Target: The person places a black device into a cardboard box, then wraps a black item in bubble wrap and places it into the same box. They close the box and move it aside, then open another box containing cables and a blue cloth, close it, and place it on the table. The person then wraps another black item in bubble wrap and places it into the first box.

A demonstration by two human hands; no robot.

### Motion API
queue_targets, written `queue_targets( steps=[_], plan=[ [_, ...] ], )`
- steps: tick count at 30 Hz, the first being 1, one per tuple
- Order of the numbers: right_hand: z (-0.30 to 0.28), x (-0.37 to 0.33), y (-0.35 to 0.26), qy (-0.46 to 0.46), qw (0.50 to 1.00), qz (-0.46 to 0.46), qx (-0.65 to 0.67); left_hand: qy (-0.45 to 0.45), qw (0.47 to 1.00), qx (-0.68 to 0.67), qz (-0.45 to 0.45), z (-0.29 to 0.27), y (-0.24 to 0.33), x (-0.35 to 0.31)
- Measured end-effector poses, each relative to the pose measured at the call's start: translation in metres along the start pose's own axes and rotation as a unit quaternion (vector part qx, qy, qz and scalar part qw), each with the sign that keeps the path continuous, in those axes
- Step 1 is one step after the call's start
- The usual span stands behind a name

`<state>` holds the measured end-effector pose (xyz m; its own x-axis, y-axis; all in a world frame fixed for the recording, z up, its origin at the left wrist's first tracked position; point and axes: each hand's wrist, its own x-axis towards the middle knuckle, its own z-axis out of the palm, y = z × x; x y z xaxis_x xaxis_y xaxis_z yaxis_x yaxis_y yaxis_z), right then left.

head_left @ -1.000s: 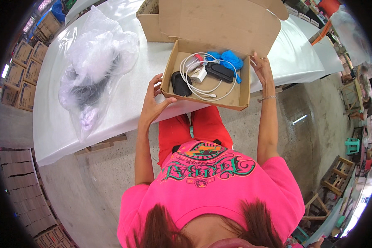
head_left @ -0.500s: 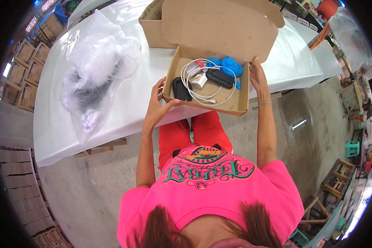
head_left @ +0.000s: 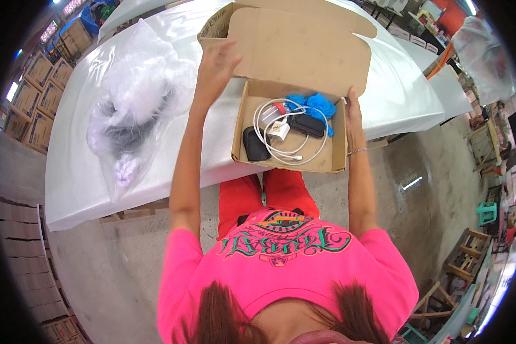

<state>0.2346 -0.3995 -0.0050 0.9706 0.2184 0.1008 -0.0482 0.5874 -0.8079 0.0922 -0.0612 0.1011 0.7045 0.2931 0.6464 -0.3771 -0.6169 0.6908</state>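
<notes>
A shallow cardboard box stands with its lid raised at the table's near edge. My right hand grips its right wall, thumb up by the lid's corner. My left hand is off the box wall, raised beside the lid's left edge with its fingers apart; whether it touches the lid I cannot tell. Inside the box are a coiled white cable, a white plug adapter, a black pouch-like item, a second black item and a crumpled blue bundle.
A white-covered table bears a clear plastic bag with dark and pale contents at left. Another cardboard box stands behind the lid. Stacked cartons are at far left, wooden pallets and a green stool at right.
My left hand has let go of the box's left wall and moved up and away to the lid's left edge. The box has shifted slightly nearer; my right hand keeps its grip.
</notes>
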Motion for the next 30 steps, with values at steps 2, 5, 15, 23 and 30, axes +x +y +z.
queue_targets(
  steps=[2, 5, 15, 23, 30],
  plan=[
    [0.012, -0.003, 0.000, -0.012, 1.000, -0.019, -0.009, 0.018, 0.991, 0.107, 0.073, 0.008, -0.026, 0.054],
    [-0.008, 0.008, 0.008, -0.010, 1.000, -0.016, 0.010, 0.170, 0.965, 0.171, 0.100, 0.041, -0.038, 0.117],
    [0.004, 0.001, 0.007, 0.017, 0.999, -0.010, 0.037, 0.020, 0.962, -0.157, -0.223, 0.050, -0.056, 0.180],
    [0.009, 0.003, 0.006, 0.031, 0.997, 0.003, 0.069, 0.076, 0.939, -0.214, -0.257, 0.047, -0.062, 0.179],
    [0.010, 0.024, 0.017, 0.015, 0.997, 0.008, 0.072, 0.077, 0.937, -0.249, -0.233, 0.035, -0.074, 0.187]
  ],
)
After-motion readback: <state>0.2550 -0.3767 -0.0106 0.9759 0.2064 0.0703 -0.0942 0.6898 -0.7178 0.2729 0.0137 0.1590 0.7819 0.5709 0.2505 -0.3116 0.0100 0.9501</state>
